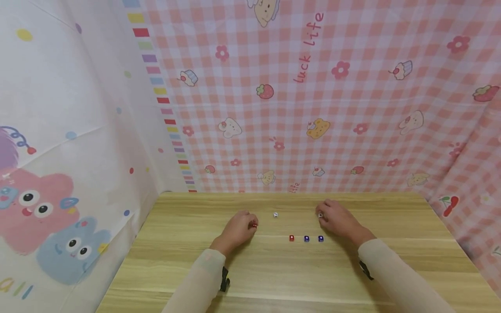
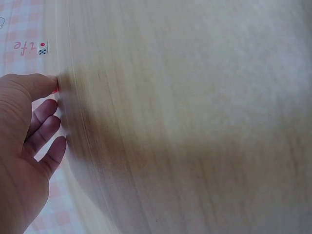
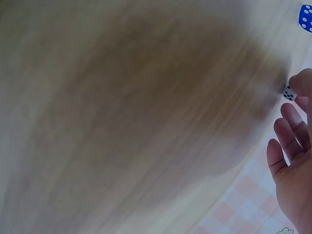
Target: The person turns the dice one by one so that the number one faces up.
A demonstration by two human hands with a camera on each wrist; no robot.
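On the left of the table, my left hand (image 1: 238, 228) pinches a red die (image 1: 255, 225) between thumb and finger. The left wrist view shows just a sliver of that die, mostly covered by the thumb. My right hand (image 1: 339, 221) holds a white die (image 3: 289, 92) with black pips at the tips of its thumb and index finger; its other fingers are loosely bent. Between the hands, a second white die (image 1: 275, 215) lies toward the back. Nearer the front, another red die (image 1: 291, 238) and two blue dice, one in the middle (image 1: 306, 238) and one at right (image 1: 321, 238), form a row.
The wooden table (image 1: 274, 278) ends at the back against a pink checked cloth (image 1: 250, 143). A white cloth with cartoon figures (image 1: 98, 130) hangs along the left side. Dark straps circle both wrists, over light sleeves (image 1: 199, 278).
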